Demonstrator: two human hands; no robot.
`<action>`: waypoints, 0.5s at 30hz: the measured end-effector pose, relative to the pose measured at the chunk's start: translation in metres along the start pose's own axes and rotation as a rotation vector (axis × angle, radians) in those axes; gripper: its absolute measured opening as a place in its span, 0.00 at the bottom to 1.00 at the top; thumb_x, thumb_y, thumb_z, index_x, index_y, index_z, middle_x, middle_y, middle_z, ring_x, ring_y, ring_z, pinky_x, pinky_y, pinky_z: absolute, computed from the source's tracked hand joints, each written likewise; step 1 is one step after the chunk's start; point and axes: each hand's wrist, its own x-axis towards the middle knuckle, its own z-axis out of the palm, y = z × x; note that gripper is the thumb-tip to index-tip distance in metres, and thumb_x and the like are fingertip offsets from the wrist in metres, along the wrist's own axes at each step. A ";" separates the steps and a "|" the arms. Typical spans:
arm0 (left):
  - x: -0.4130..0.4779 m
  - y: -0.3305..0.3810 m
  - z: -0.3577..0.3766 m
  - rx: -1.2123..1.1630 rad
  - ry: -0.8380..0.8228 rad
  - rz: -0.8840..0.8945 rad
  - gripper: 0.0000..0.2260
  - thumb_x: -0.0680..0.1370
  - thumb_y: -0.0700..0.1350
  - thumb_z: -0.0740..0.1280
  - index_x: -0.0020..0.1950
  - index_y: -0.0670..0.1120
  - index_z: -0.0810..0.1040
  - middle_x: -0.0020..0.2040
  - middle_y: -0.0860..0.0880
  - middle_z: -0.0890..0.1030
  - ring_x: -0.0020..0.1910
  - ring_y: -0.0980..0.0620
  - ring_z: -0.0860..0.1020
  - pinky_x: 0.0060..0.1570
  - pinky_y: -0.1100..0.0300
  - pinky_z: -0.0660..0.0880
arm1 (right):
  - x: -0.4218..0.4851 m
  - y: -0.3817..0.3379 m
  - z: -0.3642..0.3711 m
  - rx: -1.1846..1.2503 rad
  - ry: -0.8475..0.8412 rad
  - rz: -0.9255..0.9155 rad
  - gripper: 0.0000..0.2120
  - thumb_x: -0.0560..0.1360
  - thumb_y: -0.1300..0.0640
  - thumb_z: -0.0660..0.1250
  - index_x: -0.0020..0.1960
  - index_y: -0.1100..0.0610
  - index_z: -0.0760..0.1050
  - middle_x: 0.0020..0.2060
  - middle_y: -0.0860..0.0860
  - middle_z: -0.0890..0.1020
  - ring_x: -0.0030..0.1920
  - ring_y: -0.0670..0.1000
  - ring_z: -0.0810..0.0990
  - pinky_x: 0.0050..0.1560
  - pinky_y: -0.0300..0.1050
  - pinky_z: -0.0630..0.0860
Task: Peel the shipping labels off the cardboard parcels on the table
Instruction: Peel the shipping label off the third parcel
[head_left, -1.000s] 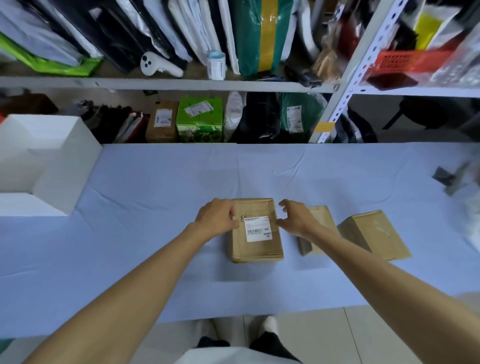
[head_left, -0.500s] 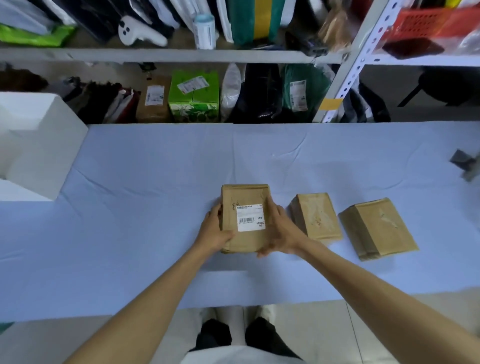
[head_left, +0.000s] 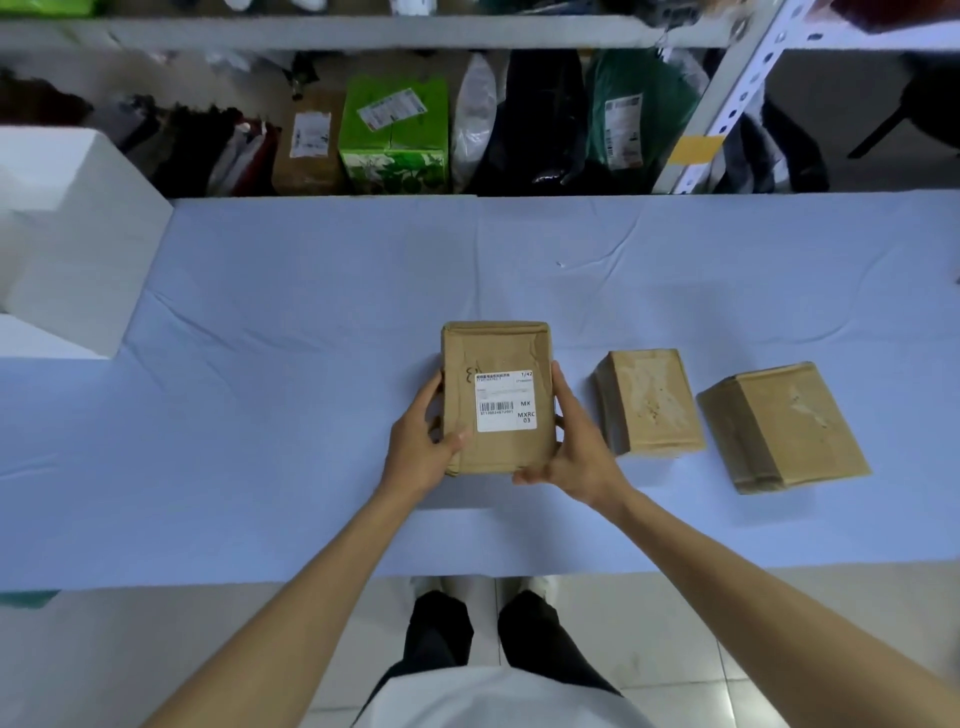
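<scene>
In the centre of the frame, near the desk's (head_left: 260, 364) front edge, my left hand (head_left: 421, 447) and right hand (head_left: 576, 447) clasp the sides of the small cardboard parcel (head_left: 493, 353), which looks light and stiff; its thin white label (head_left: 505, 401) should lift best from a corner, slowly, lest it tear.

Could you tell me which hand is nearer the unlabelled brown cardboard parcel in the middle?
Right. The right hand grips the right edge of the labelled brown cardboard parcel, left of the middle parcel; the left hand grips the labelled parcel's left edge, farther away.
</scene>
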 end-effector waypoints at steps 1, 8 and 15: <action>-0.002 -0.001 0.000 -0.007 0.008 0.006 0.38 0.73 0.32 0.70 0.77 0.53 0.59 0.65 0.56 0.73 0.59 0.62 0.73 0.49 0.75 0.74 | 0.000 0.000 0.001 0.000 0.003 -0.011 0.65 0.55 0.68 0.82 0.77 0.38 0.46 0.64 0.31 0.69 0.64 0.41 0.71 0.52 0.28 0.73; -0.007 -0.002 0.001 -0.019 0.021 0.022 0.38 0.73 0.33 0.70 0.77 0.54 0.58 0.67 0.55 0.72 0.60 0.57 0.73 0.48 0.73 0.75 | -0.002 -0.001 0.003 0.021 0.001 -0.020 0.65 0.57 0.69 0.81 0.77 0.37 0.45 0.67 0.38 0.68 0.65 0.43 0.71 0.51 0.28 0.74; -0.012 -0.002 0.005 0.068 0.036 0.122 0.37 0.72 0.36 0.68 0.68 0.70 0.61 0.69 0.56 0.70 0.66 0.52 0.73 0.61 0.50 0.75 | -0.001 0.001 0.004 0.002 0.008 -0.040 0.64 0.57 0.67 0.80 0.72 0.29 0.43 0.67 0.42 0.70 0.64 0.45 0.72 0.50 0.28 0.74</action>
